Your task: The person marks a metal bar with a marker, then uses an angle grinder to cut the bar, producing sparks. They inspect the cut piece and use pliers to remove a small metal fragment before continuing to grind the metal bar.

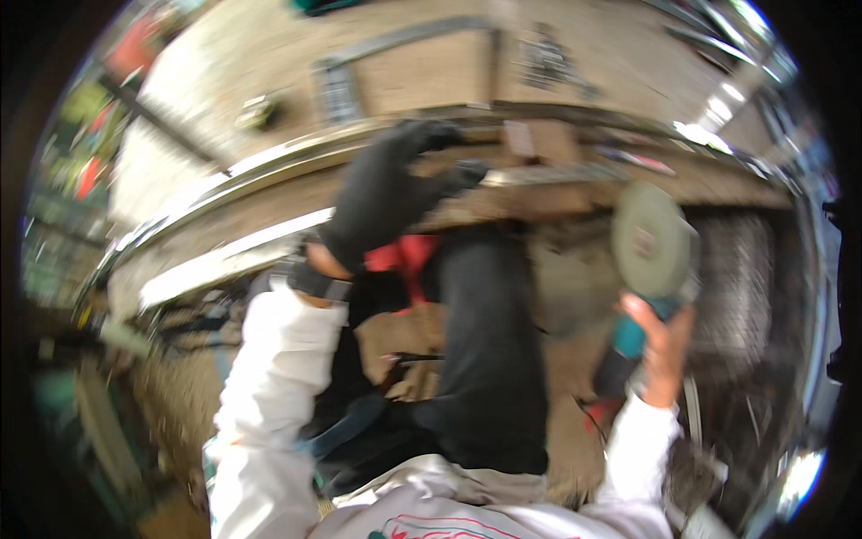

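White sweatshirt cloth (449,516) lies nearest, the wearer's black-trousered leg (489,350) beyond it. The bare right hand (663,346) grips an angle grinder (630,338) close behind its head, out to the right with the pale disc (642,238) raised, probably to keep it clear of the leg. The black-gloved left hand (391,189), likely covered against sharp edges, hovers with thumb and fingers parted beside a flat metal bar (561,175); blur hides any contact. The bar lies before a reddish-brown block (552,142), perhaps its backstop.
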The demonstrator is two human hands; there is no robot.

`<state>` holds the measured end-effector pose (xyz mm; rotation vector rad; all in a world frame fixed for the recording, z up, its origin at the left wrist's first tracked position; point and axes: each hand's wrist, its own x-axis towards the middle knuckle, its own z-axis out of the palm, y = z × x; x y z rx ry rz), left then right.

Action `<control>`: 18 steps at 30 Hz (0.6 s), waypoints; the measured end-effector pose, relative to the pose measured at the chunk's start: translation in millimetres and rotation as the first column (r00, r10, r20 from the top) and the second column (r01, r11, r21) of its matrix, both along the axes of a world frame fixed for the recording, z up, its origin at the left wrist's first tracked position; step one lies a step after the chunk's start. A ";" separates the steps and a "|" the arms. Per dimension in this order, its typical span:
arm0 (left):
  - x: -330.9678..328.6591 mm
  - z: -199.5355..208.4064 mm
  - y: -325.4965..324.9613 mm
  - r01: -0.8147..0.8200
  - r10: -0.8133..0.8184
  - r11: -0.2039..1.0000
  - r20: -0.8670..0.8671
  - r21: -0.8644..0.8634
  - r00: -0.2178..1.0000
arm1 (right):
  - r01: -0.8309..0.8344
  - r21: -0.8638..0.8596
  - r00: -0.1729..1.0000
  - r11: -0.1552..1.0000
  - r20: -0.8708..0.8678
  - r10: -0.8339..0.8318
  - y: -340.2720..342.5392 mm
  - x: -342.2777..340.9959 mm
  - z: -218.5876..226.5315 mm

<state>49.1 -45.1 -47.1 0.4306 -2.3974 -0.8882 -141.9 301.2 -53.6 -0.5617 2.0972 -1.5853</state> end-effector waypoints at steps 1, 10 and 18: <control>10.8 -3.2 6.4 -0.137 0.136 0.991 -0.035 -0.010 0.990 | 0.048 0.011 0.998 0.999 0.045 -0.049 8.9 1.1 -1.3; 250.8 -50.2 -15.6 -0.831 0.897 0.433 0.077 -0.349 0.435 | 0.070 -0.030 0.993 0.997 0.093 -0.067 24.1 2.9 -13.2; 240.6 -55.1 -23.8 -0.872 0.925 0.378 0.180 -0.312 0.336 | 0.165 -0.046 0.982 0.985 0.099 -0.160 23.2 11.3 -3.6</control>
